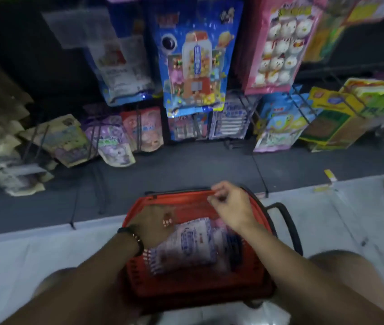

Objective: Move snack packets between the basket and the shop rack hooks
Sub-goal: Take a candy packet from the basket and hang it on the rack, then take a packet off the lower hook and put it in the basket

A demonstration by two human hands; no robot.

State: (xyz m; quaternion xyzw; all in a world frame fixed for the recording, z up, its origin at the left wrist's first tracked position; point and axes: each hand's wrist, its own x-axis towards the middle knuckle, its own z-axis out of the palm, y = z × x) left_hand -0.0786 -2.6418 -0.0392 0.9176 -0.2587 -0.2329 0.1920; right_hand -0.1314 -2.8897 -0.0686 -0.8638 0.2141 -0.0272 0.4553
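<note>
A red plastic basket sits on the floor between my knees, with white and blue snack packets lying inside. My left hand reaches down into the basket's left side, resting on the top packet; blur hides whether its fingers grip it. My right hand is over the far rim, fingers curled and pinched around the rim or a thin edge there. Above, a blue packet and a pink packet hang from the rack hooks.
Low wire rack shelves hold more packets: purple and pink ones at left, yellow and green ones at right. A black basket handle hangs to the right. Grey mat and pale floor lie around the basket.
</note>
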